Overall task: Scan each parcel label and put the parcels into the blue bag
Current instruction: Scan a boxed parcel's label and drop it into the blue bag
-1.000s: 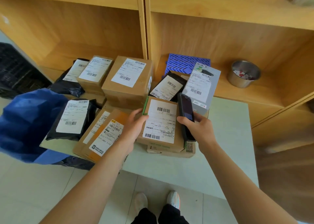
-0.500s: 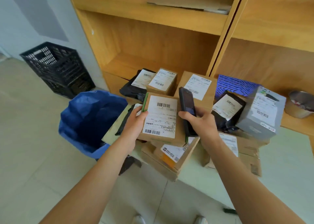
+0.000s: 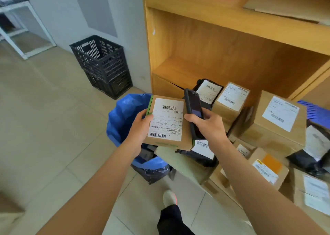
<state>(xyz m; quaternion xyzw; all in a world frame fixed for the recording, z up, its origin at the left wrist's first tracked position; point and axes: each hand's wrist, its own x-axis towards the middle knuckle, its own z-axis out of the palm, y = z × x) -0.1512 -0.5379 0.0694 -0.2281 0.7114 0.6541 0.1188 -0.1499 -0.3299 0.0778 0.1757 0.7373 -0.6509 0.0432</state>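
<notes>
Head view: a flat cardboard parcel (image 3: 167,122), label up, is gripped at its left edge by the left hand (image 3: 141,127), above the open blue bag (image 3: 123,117). Beside its right edge, the right hand (image 3: 209,126) holds a dark scanner (image 3: 193,113). More labelled parcels (image 3: 278,120) crowd the tabletop (image 3: 185,163) to the right.

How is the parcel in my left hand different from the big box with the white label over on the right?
The held parcel is flat, green-edged and lifted over the blue bag in the left hand; the big box is taller, plain brown and resting among other parcels. Both are cardboard with white barcode labels.
</notes>
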